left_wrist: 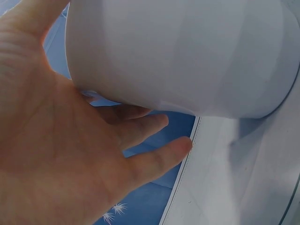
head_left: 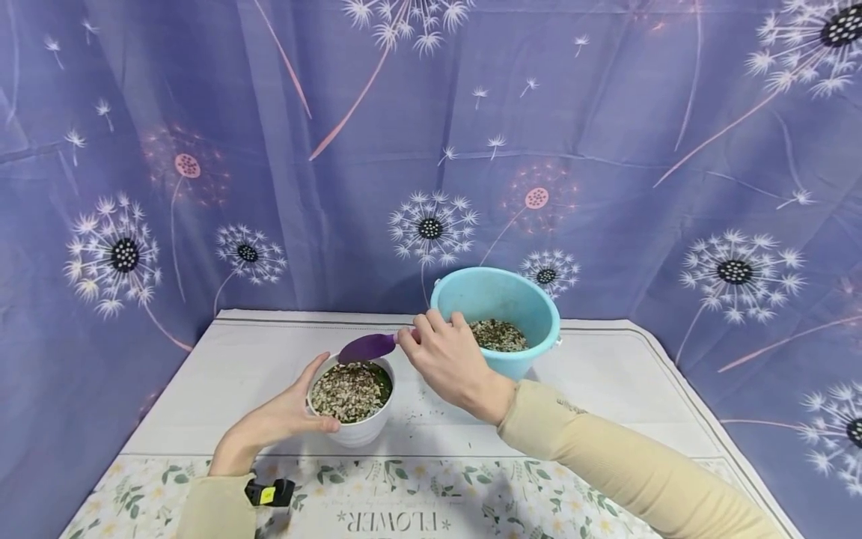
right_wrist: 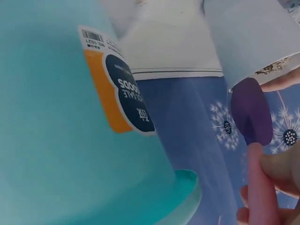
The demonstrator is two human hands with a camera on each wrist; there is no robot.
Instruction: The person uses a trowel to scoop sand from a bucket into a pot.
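Note:
In the head view, my left hand (head_left: 288,410) holds a white flower pot (head_left: 361,432) at its left side, thumb at the near rim and a finger along the far rim. Pale, speckled potting mix (head_left: 349,394) fills the pot close to its top, with a green patch at the right. My right hand (head_left: 446,361) grips the pink handle (right_wrist: 262,187) of a small trowel. Its purple blade (head_left: 367,348) lies over the pot's far rim, tip pointing left. In the left wrist view, the lower fingers (left_wrist: 157,159) spread out below the pot's wall.
A light blue bucket (head_left: 465,290) with similar mix inside stands behind my right hand. Crumbs (head_left: 427,413) are scattered on the white tabletop right of the pot. A flower-printed mat (head_left: 397,486) covers the front, and a purple dandelion curtain (head_left: 350,187) hangs behind.

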